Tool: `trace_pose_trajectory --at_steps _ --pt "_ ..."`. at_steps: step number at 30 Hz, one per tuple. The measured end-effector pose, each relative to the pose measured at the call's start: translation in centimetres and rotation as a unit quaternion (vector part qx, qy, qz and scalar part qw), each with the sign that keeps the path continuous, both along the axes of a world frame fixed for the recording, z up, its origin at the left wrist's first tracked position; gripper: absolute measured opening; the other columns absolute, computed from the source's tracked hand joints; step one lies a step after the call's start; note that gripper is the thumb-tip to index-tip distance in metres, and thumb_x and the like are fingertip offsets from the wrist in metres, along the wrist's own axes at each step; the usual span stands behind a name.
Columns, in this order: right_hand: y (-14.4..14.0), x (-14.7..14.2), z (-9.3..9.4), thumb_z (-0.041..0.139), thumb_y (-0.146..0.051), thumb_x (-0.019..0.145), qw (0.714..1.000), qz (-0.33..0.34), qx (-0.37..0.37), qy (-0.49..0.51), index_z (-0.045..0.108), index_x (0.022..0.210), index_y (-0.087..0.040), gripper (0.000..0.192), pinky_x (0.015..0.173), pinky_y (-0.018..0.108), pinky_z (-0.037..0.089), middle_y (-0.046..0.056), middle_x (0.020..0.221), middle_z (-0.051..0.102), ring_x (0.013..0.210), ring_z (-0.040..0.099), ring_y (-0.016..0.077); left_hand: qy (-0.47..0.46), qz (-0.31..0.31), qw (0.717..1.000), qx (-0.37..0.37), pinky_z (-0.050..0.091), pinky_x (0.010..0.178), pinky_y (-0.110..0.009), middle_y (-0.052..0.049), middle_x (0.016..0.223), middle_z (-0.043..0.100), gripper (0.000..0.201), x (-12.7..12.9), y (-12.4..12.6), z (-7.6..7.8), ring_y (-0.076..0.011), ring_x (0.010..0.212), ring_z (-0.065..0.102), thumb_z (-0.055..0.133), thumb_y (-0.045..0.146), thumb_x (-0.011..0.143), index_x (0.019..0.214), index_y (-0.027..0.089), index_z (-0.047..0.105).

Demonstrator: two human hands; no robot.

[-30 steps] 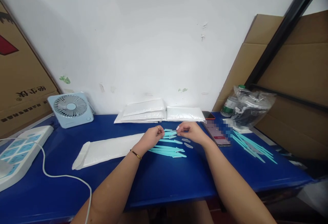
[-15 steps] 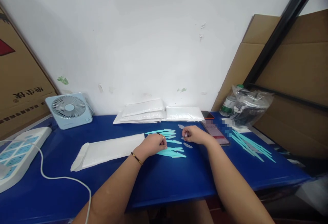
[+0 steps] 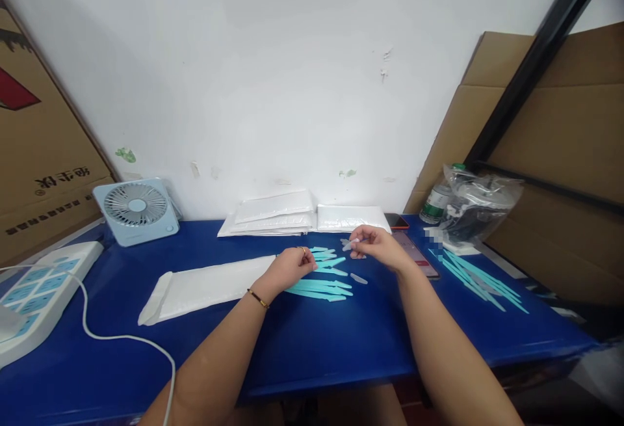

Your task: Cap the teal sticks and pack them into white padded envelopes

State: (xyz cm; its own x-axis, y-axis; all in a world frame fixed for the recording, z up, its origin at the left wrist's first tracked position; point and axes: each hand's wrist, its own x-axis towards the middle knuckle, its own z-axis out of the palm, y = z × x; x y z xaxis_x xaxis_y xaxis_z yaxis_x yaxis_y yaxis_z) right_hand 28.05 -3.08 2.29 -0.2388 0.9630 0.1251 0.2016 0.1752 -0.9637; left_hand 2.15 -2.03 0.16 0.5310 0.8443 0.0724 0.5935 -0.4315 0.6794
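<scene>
My left hand (image 3: 291, 266), with a bracelet and a ring, is closed in a pinch on one teal eyebrow razor (image 3: 332, 262), whose blade end points right. Several more teal eyebrow razors (image 3: 322, 289) lie side by side under and around it. My right hand (image 3: 376, 246) pinches a small clear blade cap (image 3: 348, 245), held just right of the razor heads and apart from them. Another clear cap (image 3: 359, 279) lies on the blue table below this hand. A white padded envelope (image 3: 205, 289) lies flat left of my left hand.
White padded envelopes (image 3: 273, 218) are stacked by the wall. A phone (image 3: 414, 255) lies beside my right forearm, with more teal razors (image 3: 480, 279) farther right. A bottle (image 3: 435, 201) and clear plastic bag (image 3: 480, 208) stand behind. Fan (image 3: 136, 211) and power strip (image 3: 53, 292) are left.
My left hand has shifted up slightly over the razors, a razor now raised in its fingers. My right hand has lifted a little, and a clear cap now shows at its fingertips.
</scene>
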Motion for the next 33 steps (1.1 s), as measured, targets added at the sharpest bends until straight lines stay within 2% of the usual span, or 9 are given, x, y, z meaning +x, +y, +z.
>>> trace_pose_trajectory --at_steps 3,8,19,22,26,28,30,33 --pt "0.2 0.1 -0.1 0.072 -0.041 0.067 0.999 -0.019 -0.011 0.023 0.057 0.082 -0.015 0.033 0.052 0.024 0.048 0.003 0.062 0.065 0.057 0.065 0.0151 -0.034 0.024 0.999 0.011 0.038 0.057 -0.023 0.0 0.072 0.061 0.026 -0.5 0.3 0.2 -0.0139 0.065 0.054 0.051 0.043 0.079 0.081 0.019 0.06" --pt "0.5 0.0 -0.4 0.072 -0.045 0.067 0.998 -0.05 -0.027 0.042 0.057 0.075 -0.014 0.035 0.046 0.022 0.046 0.002 0.06 0.064 0.051 0.063 0.0138 -0.038 0.026 0.999 0.008 0.039 0.058 -0.023 0.0 0.074 0.062 0.026 -0.7 0.5 0.3 -0.014 0.067 0.055 0.051 0.043 0.078 0.081 0.019 0.06" --pt "0.4 -3.1 -1.4 0.071 -0.047 0.066 0.997 -0.002 -0.055 0.053 0.055 0.072 -0.015 0.037 0.044 0.022 0.046 0.001 0.061 0.063 0.049 0.062 0.013 -0.031 0.029 0.998 0.04 0.039 0.059 -0.024 0.0 0.073 0.063 0.023 -0.2 0.5 0.2 -0.0142 0.066 0.055 0.051 0.04 0.08 0.081 0.019 0.06" --pt "0.4 -2.8 -1.5 0.068 -0.048 0.068 0.999 -0.001 -0.031 -0.022 0.058 0.076 -0.015 0.036 0.043 0.02 0.042 0.002 0.064 0.064 0.049 0.059 0.0113 0.007 0.05 0.996 0.067 0.039 0.061 -0.025 -0.001 0.075 0.063 0.019 0.0 0.6 0.2 -0.0156 0.068 0.056 0.05 0.036 0.082 0.081 0.019 0.06" --pt "0.3 -0.5 -1.0 0.068 -0.046 0.066 0.982 -0.033 0.012 -0.183 0.064 0.077 -0.016 0.032 0.043 0.02 0.037 0.0 0.061 0.06 0.046 0.051 0.009 0.061 0.089 0.987 0.12 0.041 0.074 -0.029 -0.004 0.092 0.064 0.021 -0.1 0.5 0.4 -0.0206 0.088 0.056 0.057 0.033 0.077 0.094 0.022 0.062" --pt "0.2 0.7 -1.0 0.073 -0.04 0.059 0.964 0.008 0.004 -0.266 0.067 0.073 -0.017 0.028 0.046 0.021 0.037 -0.001 0.062 0.061 0.051 0.052 0.0105 0.072 0.056 0.99 0.111 0.041 0.076 -0.028 -0.004 0.096 0.063 0.024 -0.1 0.1 0.7 -0.0212 0.092 0.056 0.06 0.035 0.074 0.094 0.022 0.063" --pt "0.2 1.4 -1.2 0.077 -0.033 0.052 0.94 0.058 -0.012 -0.337 0.069 0.068 -0.018 0.023 0.048 0.022 0.037 -0.001 0.062 0.062 0.055 0.053 0.0122 0.078 -0.012 0.993 0.085 0.041 0.073 -0.027 -0.004 0.093 0.063 0.022 -0.1 -0.4 0.8 -0.0202 0.087 0.057 0.061 0.037 0.072 0.089 0.023 0.066" --pt "0.3 1.5 -1.6 0.075 -0.025 0.051 0.918 0.09 -0.024 -0.385 0.068 0.062 -0.019 0.014 0.049 0.022 0.037 -0.001 0.06 0.062 0.055 0.054 0.0132 0.095 -0.063 0.992 0.055 0.04 0.065 -0.025 -0.003 0.085 0.065 0.015 0.2 -1.1 0.8 -0.0186 0.078 0.057 0.062 0.032 0.07 0.08 0.022 0.068"
